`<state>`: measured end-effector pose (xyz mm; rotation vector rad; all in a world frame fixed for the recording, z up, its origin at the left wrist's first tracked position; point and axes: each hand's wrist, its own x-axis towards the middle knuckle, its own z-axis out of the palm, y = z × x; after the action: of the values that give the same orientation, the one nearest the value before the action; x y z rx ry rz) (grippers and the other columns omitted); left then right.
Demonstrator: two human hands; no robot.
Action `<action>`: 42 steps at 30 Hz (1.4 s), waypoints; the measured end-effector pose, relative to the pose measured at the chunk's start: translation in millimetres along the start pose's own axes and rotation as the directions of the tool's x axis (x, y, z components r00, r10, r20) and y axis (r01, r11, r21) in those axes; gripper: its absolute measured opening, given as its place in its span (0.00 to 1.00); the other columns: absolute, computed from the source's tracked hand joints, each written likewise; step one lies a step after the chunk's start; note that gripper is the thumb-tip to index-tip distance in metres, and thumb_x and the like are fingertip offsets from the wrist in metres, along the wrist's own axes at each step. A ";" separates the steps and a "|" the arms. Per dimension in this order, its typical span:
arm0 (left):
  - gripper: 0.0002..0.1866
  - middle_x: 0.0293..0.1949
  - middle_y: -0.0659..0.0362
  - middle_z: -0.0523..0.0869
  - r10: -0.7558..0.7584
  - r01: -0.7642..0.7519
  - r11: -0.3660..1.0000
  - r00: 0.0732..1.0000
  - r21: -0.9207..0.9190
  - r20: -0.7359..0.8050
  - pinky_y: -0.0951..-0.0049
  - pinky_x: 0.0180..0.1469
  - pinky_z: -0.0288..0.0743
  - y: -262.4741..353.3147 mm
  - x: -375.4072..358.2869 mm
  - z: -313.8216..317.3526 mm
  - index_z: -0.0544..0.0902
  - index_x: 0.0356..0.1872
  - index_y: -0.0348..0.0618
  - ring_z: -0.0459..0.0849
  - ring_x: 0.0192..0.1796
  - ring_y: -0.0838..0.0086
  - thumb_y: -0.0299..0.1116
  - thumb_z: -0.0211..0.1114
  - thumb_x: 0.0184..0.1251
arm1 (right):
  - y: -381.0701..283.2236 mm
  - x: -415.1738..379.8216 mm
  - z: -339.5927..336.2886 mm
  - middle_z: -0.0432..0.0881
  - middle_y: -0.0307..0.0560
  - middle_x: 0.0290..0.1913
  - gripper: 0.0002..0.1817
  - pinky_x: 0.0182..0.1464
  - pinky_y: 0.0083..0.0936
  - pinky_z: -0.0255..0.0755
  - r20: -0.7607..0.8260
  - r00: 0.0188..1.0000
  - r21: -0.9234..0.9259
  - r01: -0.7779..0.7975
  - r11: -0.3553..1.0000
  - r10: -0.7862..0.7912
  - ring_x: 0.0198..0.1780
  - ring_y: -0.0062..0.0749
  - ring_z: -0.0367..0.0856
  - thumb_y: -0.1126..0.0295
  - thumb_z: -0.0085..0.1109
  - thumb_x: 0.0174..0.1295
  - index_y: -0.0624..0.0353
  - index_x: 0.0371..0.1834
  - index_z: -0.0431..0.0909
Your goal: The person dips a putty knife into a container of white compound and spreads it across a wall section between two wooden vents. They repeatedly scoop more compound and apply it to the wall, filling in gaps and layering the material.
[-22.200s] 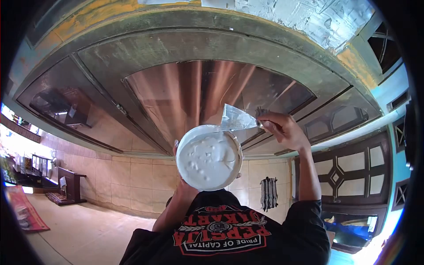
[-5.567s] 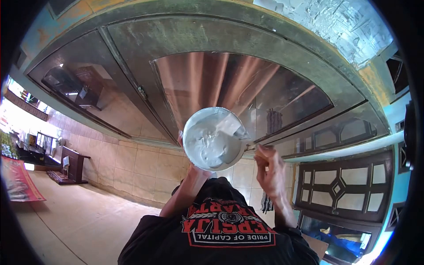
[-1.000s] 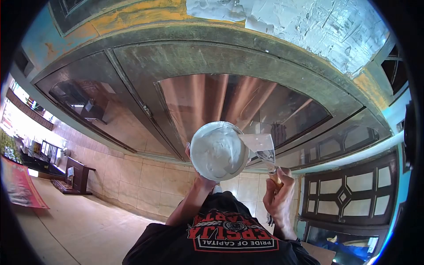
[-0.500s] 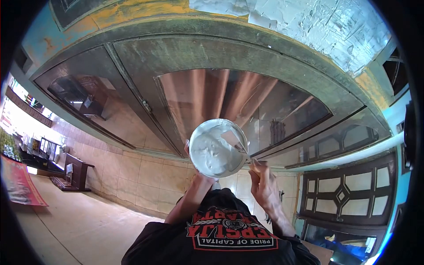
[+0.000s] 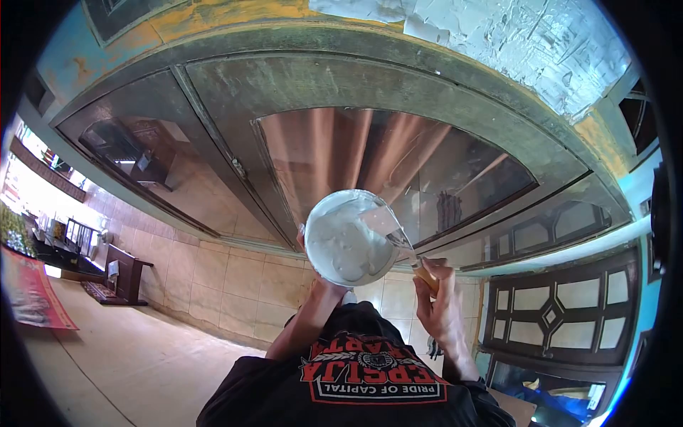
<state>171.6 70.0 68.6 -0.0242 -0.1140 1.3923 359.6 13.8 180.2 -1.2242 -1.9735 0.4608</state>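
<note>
A round tub of thick white paste (image 5: 341, 245) is held up at chest height, its open top facing the camera. My left hand (image 5: 320, 281) grips it from the left and below, mostly hidden behind it. In my right hand (image 5: 437, 292), just right of the tub, is the wooden handle of a scraper (image 5: 404, 245). The wide metal blade lies over the upper right of the paste, with white smears on it.
Ahead stands a brown wooden door (image 5: 292, 85) with glass and a pinkish curtain (image 5: 341, 153) behind it. White patches coat the wall (image 5: 533, 50) above. A dark wooden piece of furniture (image 5: 126, 274) stands left, a panelled door (image 5: 551, 317) right.
My right hand has moved right and slightly down with the scraper, exposing more of its blade and handle. The tub has barely moved.
</note>
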 end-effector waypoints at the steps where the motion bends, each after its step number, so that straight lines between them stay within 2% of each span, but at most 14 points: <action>1: 0.47 0.66 0.50 0.74 -0.028 0.027 1.000 0.999 0.008 0.023 0.43 0.63 0.72 -1.2 1.6 6.0 0.69 0.69 0.48 0.74 0.64 0.50 0.75 0.51 0.60 | 1.1 -0.2 -0.4 0.80 0.59 0.45 0.21 0.31 0.39 0.80 -0.030 0.998 0.016 0.052 0.999 -0.051 0.37 0.54 0.86 0.80 0.61 0.62 0.59 0.56 0.64; 3: 0.50 0.68 0.48 0.70 -0.082 0.081 0.997 0.995 0.021 0.065 0.39 0.64 0.70 -4.9 2.0 17.3 0.66 0.71 0.48 0.70 0.66 0.45 0.77 0.53 0.57 | 11.0 -3.0 13.8 0.80 0.57 0.46 0.22 0.30 0.38 0.80 -0.099 0.993 -0.013 0.062 0.998 -0.063 0.36 0.52 0.86 0.81 0.62 0.61 0.59 0.56 0.64; 5: 0.54 0.70 0.45 0.67 -0.139 0.137 0.990 0.985 0.034 0.104 0.35 0.66 0.68 -8.6 1.7 25.0 0.63 0.73 0.48 0.67 0.69 0.41 0.79 0.54 0.53 | 18.0 0.9 17.0 0.80 0.55 0.45 0.23 0.31 0.36 0.80 0.039 0.999 -0.159 0.043 0.986 -0.037 0.36 0.50 0.86 0.82 0.63 0.60 0.58 0.56 0.64; 11: 0.58 0.72 0.42 0.64 -0.175 0.176 0.984 0.969 0.007 0.172 0.32 0.67 0.66 -4.0 4.3 23.7 0.60 0.75 0.49 0.62 0.72 0.36 0.81 0.55 0.51 | 4.9 5.7 -1.5 0.81 0.55 0.43 0.23 0.31 0.36 0.80 -0.040 0.994 -0.055 0.096 0.994 -0.098 0.34 0.48 0.86 0.79 0.65 0.60 0.60 0.55 0.66; 15: 0.57 0.71 0.42 0.65 -0.162 0.154 0.986 0.974 0.058 0.161 0.33 0.66 0.67 -0.6 -0.1 24.2 0.61 0.75 0.48 0.63 0.71 0.37 0.81 0.54 0.52 | 10.2 3.9 6.1 0.82 0.56 0.43 0.22 0.32 0.36 0.81 0.078 0.996 -0.155 0.044 0.987 -0.032 0.36 0.50 0.87 0.81 0.64 0.59 0.59 0.55 0.68; 17: 0.56 0.71 0.43 0.66 -0.146 0.141 0.989 0.978 0.047 0.149 0.34 0.66 0.67 -0.5 1.2 23.9 0.61 0.74 0.48 0.64 0.70 0.38 0.80 0.54 0.52 | 12.4 3.9 2.9 0.82 0.56 0.41 0.21 0.30 0.38 0.79 0.040 0.999 -0.049 0.002 0.999 0.000 0.35 0.50 0.87 0.81 0.63 0.60 0.59 0.55 0.68; 18: 0.55 0.70 0.43 0.66 -0.139 0.135 0.990 0.981 0.038 0.138 0.35 0.66 0.67 -0.3 -0.6 23.1 0.62 0.74 0.48 0.64 0.70 0.38 0.80 0.54 0.53 | 12.0 4.1 2.3 0.80 0.50 0.35 0.17 0.27 0.32 0.75 -0.023 1.000 0.072 -0.018 0.997 0.019 0.29 0.38 0.83 0.78 0.61 0.65 0.60 0.55 0.68; 19: 0.55 0.70 0.43 0.66 -0.137 0.134 0.990 0.982 0.031 0.127 0.35 0.66 0.68 -1.7 -0.1 22.7 0.62 0.74 0.48 0.65 0.70 0.39 0.80 0.54 0.53 | 11.2 4.3 0.2 0.80 0.50 0.35 0.17 0.27 0.32 0.75 -0.024 0.999 0.070 -0.022 0.997 0.024 0.29 0.38 0.83 0.78 0.61 0.65 0.60 0.55 0.68; 22: 0.54 0.69 0.44 0.68 -0.143 0.142 0.990 0.984 0.019 0.108 0.36 0.65 0.68 -2.1 -1.4 21.1 0.63 0.73 0.48 0.66 0.69 0.40 0.79 0.54 0.54 | 18.0 5.3 -0.1 0.73 0.38 0.33 0.12 0.24 0.15 0.61 0.168 0.960 0.479 -0.277 0.833 0.222 0.25 0.15 0.64 0.69 0.52 0.75 0.62 0.55 0.67; 23: 0.53 0.69 0.45 0.68 -0.143 0.142 0.990 0.984 0.015 0.103 0.37 0.65 0.68 -0.5 -0.5 21.1 0.64 0.72 0.48 0.66 0.69 0.41 0.79 0.54 0.54 | 18.4 5.9 -1.3 0.73 0.38 0.33 0.12 0.24 0.15 0.61 0.161 0.962 0.478 -0.273 0.835 0.223 0.25 0.15 0.64 0.69 0.52 0.75 0.62 0.55 0.67; 25: 0.52 0.69 0.45 0.69 -0.137 0.137 0.991 0.986 0.006 0.094 0.37 0.65 0.69 -0.9 -0.4 20.4 0.64 0.72 0.48 0.67 0.68 0.42 0.78 0.54 0.55 | 19.2 8.2 -3.0 0.73 0.38 0.34 0.11 0.22 0.14 0.56 0.496 0.827 0.700 -0.561 0.442 0.264 0.23 0.12 0.62 0.67 0.50 0.76 0.62 0.53 0.67; 32: 0.49 0.67 0.47 0.71 -0.118 0.119 0.993 0.991 -0.011 0.057 0.40 0.64 0.70 0.1 -1.9 18.2 0.67 0.70 0.48 0.70 0.66 0.45 0.76 0.53 0.57 | 23.4 8.4 -9.5 0.71 0.36 0.31 0.09 0.21 0.12 0.52 0.594 0.779 0.738 -0.627 0.247 0.202 0.20 0.11 0.60 0.68 0.55 0.74 0.59 0.48 0.68; 35: 0.48 0.66 0.48 0.72 -0.107 0.108 0.994 0.993 -0.021 0.045 0.41 0.64 0.71 -1.9 -2.8 16.6 0.68 0.69 0.48 0.71 0.65 0.47 0.76 0.53 0.58 | 17.9 9.7 -11.0 0.73 0.36 0.29 0.09 0.20 0.12 0.53 0.449 0.860 0.768 -0.510 0.388 0.242 0.19 0.11 0.61 0.69 0.57 0.72 0.59 0.46 0.68; 42: 0.45 0.65 0.50 0.75 -0.073 0.072 0.996 0.997 -0.058 -0.009 0.44 0.63 0.73 -6.0 -2.1 13.9 0.71 0.68 0.48 0.74 0.63 0.50 0.74 0.53 0.60 | 22.7 15.9 -19.6 0.82 0.46 0.29 0.09 0.19 0.14 0.56 0.466 0.865 0.775 -0.500 0.386 0.186 0.17 0.13 0.64 0.66 0.50 0.76 0.61 0.45 0.71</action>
<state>175.8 66.2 82.8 -0.0753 -0.1448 1.3157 384.1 36.9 185.0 -0.8421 -1.2571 1.7617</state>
